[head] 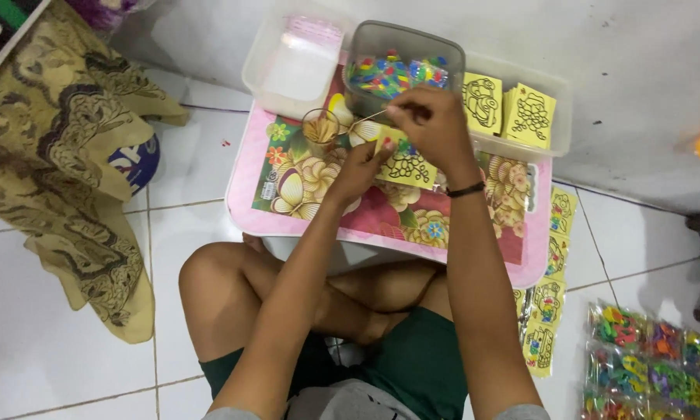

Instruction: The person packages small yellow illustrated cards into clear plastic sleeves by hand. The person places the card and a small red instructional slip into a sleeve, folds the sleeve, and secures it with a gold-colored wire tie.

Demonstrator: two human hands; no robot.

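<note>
My left hand [359,167] holds a yellow card with a black line drawing [406,165] over a small pink table with a flower print [311,187]. My right hand [434,124] hovers above the card and pinches a thin wooden stick [368,118] that points left toward a small clear cup of sticks [319,129]. A dark band sits on my right wrist. Behind the hands stands a grey tub of small colourful packets [400,68].
A clear box with white sheets [295,58] stands at the table's back left; a clear tray of yellow drawing cards [521,109] at back right. More yellow cards [548,307] and bagged colourful packets [645,362] lie on the tiled floor to the right. A patterned cloth [70,163] lies left.
</note>
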